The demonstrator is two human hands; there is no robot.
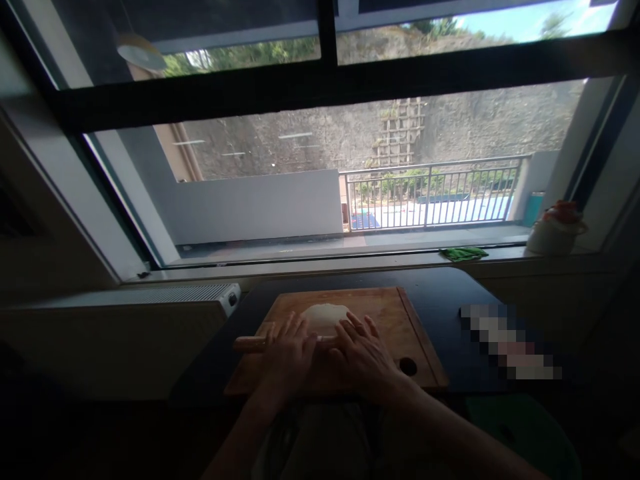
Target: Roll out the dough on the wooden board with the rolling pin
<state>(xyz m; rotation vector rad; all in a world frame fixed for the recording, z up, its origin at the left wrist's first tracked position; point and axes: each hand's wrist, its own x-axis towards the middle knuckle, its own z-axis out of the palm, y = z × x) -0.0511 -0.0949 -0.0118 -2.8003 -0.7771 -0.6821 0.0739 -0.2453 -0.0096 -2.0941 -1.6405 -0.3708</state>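
Observation:
A wooden rolling pin (250,344) lies across a wooden cutting board (400,320), its left end sticking out past my left hand. My left hand (287,343) rests over the pin with fingers stretched forward. On the pin's right part lies my right hand (361,341), fingers spread and reaching to the dough's edge. A flat, rounded piece of pale dough (325,315) sits on the board just beyond the pin. Both palms hide much of the pin, and its right end is not visible.
The board lies on a dark table (445,293) below a large window. A blurred-out object (510,343) is on the table's right. A green cloth (464,254) and a pale container (556,230) stand on the sill. To the left is a white radiator (175,297).

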